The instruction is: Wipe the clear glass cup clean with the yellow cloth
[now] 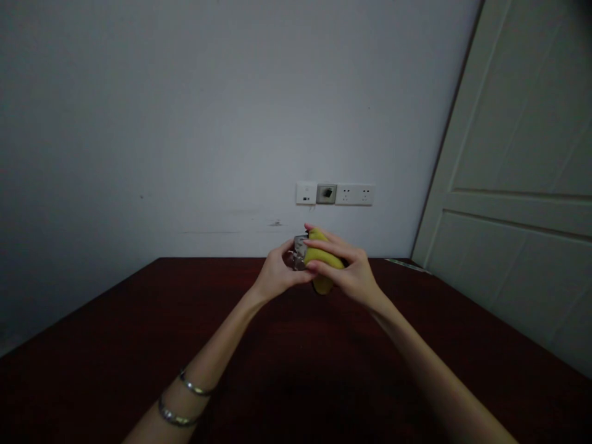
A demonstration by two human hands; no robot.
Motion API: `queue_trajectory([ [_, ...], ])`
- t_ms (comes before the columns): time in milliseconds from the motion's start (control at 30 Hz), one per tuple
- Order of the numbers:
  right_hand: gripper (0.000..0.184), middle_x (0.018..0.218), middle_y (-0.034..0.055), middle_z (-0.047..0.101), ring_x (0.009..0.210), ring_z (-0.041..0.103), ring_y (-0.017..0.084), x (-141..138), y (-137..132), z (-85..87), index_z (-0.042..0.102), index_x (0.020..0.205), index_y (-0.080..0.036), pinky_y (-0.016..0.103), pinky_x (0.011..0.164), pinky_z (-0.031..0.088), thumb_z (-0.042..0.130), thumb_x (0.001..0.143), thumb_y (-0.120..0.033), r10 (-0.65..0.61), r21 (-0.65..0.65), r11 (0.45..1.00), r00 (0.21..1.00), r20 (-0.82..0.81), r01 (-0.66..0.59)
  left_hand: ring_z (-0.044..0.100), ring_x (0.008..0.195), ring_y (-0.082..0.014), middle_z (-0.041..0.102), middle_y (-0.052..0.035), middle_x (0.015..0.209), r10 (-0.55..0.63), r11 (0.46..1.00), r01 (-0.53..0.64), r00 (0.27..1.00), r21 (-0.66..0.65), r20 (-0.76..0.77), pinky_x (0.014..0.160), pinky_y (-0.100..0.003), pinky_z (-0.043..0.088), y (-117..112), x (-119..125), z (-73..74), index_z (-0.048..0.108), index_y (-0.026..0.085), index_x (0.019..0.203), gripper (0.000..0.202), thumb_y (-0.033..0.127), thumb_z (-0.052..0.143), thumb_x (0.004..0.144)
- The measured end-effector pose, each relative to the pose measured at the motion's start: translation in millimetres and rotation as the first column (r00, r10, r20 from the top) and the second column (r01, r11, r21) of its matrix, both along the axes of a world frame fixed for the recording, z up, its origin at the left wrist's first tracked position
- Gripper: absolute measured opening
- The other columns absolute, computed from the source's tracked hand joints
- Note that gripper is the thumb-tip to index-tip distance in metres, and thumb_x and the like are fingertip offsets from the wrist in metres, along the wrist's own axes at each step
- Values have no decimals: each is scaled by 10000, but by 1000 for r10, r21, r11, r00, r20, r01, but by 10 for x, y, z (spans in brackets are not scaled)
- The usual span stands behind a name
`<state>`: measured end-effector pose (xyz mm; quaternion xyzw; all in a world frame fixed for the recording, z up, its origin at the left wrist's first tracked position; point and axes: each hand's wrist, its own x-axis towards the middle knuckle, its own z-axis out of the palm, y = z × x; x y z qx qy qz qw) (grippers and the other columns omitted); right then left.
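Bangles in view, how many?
2. One thin silver metal bangle and a second thin silver metal bangle circle the left forearm, the second nearer the elbow. The right forearm shows none. The frame cuts off both elbows, so more may be hidden.

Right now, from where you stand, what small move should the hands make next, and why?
Probably slide the yellow cloth across the small metal object with the right hand, since that hand presses the cloth against the metal while the left hand grips the metal steady.
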<state>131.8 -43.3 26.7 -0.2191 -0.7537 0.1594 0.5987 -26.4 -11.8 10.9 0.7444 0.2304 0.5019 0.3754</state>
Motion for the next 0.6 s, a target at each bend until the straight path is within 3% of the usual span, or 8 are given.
queue_trajectory([
  [100,293,1290,20,585,1205,538,231,-33,11,-22,701,1025,-302,455,1066,375,714,732,-302,-40,-16,999,997,-70,39,632,868,-212,666,-86,995,-22,999,23,1000,-41,23,761,-339,513,9,-9,-1,566,126,1081,579,329,782,585],
  [267,298,1217,45,639,1172,566,238,-51,115,-77,697,1045,-271,452,1053,389,674,763,-368,-103,-158,985,964,-246,65,631,881,-206,667,-88,1014,-59,995,59,998,-74,2,804,-351,509,9,-27,-12,573,128,1093,592,347,789,588],
  [467,287,1272,31,601,1201,541,233,22,63,-52,707,1011,-285,439,1050,396,720,725,-296,-2,13,1000,997,-80,3,624,805,-170,667,-69,959,-50,992,52,999,-117,18,750,-313,506,-22,-11,19,597,122,1038,537,344,786,587],
  [600,267,1237,43,627,1176,563,216,12,99,-66,700,1034,-264,424,1050,399,675,772,-312,-59,-17,998,977,-206,57,613,769,-152,661,-55,910,-105,985,108,994,-136,25,731,-292,500,-69,-6,37,597,115,1022,519,341,785,595],
])
